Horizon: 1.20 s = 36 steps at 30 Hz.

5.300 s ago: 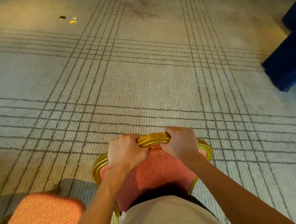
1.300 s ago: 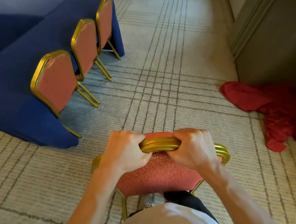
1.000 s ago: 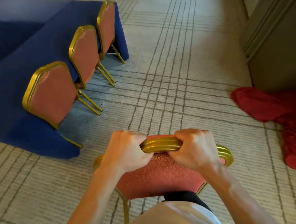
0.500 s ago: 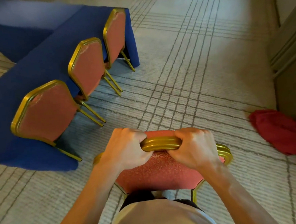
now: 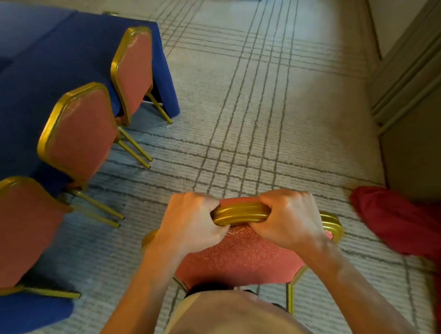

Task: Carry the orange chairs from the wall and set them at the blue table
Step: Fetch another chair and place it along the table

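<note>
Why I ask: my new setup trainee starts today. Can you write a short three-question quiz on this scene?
1. True or false: the carried chair is held by its gold top rail.
2. How many orange chairs already stand at the blue table?
3. The red cloth lies: A) on the blue table; B) on the carpet, to the person's right; C) on a chair seat.

Key: 1 true; 2 three; 3 B.
</note>
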### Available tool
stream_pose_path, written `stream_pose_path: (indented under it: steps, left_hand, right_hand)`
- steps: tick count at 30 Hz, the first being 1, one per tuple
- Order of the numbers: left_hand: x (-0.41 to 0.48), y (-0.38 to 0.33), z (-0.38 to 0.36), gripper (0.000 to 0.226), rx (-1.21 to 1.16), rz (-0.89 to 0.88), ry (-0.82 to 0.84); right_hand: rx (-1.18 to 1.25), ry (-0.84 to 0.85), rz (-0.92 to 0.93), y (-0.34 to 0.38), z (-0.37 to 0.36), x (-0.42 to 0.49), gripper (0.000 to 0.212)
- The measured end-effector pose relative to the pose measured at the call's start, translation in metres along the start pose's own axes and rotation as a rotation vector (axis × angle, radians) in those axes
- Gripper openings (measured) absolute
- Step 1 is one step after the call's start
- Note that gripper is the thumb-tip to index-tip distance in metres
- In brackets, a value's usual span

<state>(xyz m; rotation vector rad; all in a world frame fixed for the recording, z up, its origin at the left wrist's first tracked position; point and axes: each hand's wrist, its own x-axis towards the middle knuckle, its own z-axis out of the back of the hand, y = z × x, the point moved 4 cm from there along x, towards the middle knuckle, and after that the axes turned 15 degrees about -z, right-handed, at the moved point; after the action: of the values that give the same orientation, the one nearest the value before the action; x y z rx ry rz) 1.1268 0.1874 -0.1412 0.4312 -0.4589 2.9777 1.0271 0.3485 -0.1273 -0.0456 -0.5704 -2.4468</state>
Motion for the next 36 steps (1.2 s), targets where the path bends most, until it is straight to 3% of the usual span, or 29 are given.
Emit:
stream_pose_path:
  steps: [2,6,14,19,24,36]
  left_hand:
    - [0.032,0.021,-0.003,0.037,-0.015,-0.033,-0.011]
    - [0.094,0.051,0.004,0.044,-0.005,-0.079,-0.005]
    - [0.193,0.119,0.005,0.045,0.053,-0.118,0.031]
    - [0.265,0.161,-0.017,0.055,0.079,-0.098,0.066]
    - [0.346,0.212,-0.037,0.043,0.076,-0.059,0.085]
    - [0.499,0.32,-0.032,0.052,0.106,0.082,0.038]
  right_hand:
    - [-0.003,-0.077,-0.005,-0.002,0.004,0.031,0.025]
    - [-0.015,-0.143,-0.052,-0.01,0.015,0.089,0.032]
    - [-0.037,-0.164,-0.087,-0.032,-0.002,0.198,0.029]
    - [0.0,-0.139,-0.072,-0.064,-0.021,0.282,0.03]
    - [0.036,-0.099,-0.031,-0.096,-0.04,0.385,0.023]
    - [0.092,-0.085,0.099,-0.119,-0.05,0.599,0.02]
